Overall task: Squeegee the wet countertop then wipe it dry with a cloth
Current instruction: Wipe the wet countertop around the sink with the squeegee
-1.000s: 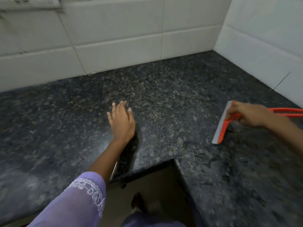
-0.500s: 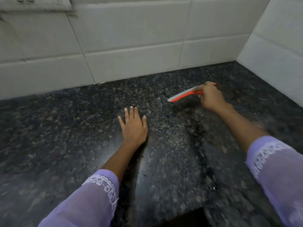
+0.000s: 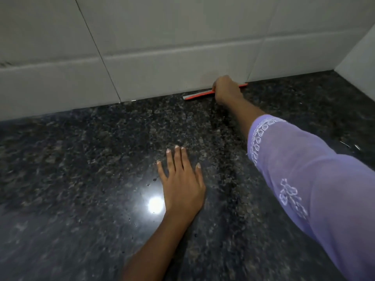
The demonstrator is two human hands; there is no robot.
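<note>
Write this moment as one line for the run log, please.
phase: squeegee | right hand: grips squeegee at wall base | left hand: flat on countertop | cloth: not in view

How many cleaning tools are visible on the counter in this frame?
1: an orange squeegee with a grey blade, gripped by the right hand at the foot of the white tiled wall. No cloth shows; one may lie outside the view.

White glazed wall tiles [image 3: 162, 37] along far edge, thin dark grout lines between. Second tiled wall [image 3: 359, 57] at right, meeting first in corner. Bright round light reflection [image 3: 155, 205] near centre. Lilac sleeve [image 3: 316, 179], white embroidery.
</note>
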